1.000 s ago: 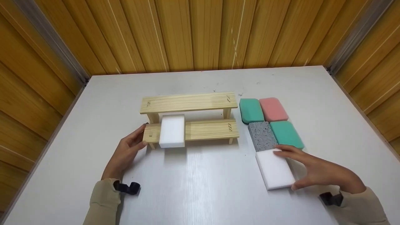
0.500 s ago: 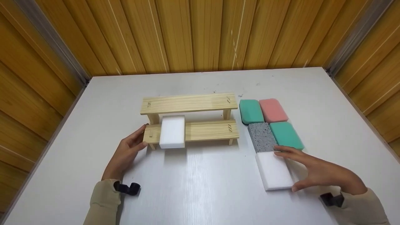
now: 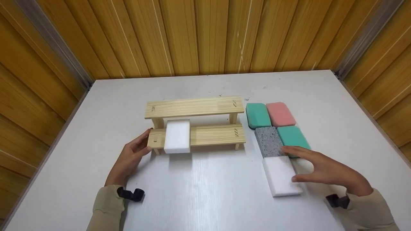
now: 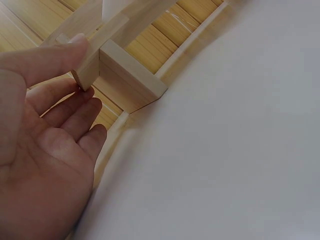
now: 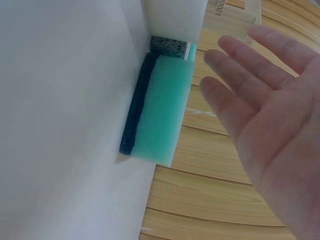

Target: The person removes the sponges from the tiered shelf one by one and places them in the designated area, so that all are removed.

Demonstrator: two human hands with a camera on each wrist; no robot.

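My left hand (image 3: 126,157) pinches the left end of the lower step of a two-tier wooden stand (image 3: 215,134). In the left wrist view the thumb lies on the plank (image 4: 92,62) and the fingertips touch its end. A white sponge block (image 3: 177,136) lies across that lower step, near its left side. My right hand (image 3: 327,170) hovers with fingers spread at the right edge of a second white sponge (image 3: 278,178) on the table. Beyond it lie a grey speckled sponge (image 3: 267,141) and a green sponge (image 3: 291,136). The right wrist view shows the green sponge's dark base (image 5: 135,110).
Another green sponge (image 3: 257,115) and a pink sponge (image 3: 280,114) lie side by side right of the stand. The upper step (image 3: 194,106) stands behind the lower one. Wood-look panels (image 3: 208,38) rise behind the white table (image 3: 205,199).
My right hand has come away from the near white sponge, its thumb drawn inward from the near corner. That sponge shifted very slightly left. The left hand keeps its hold on the stand.
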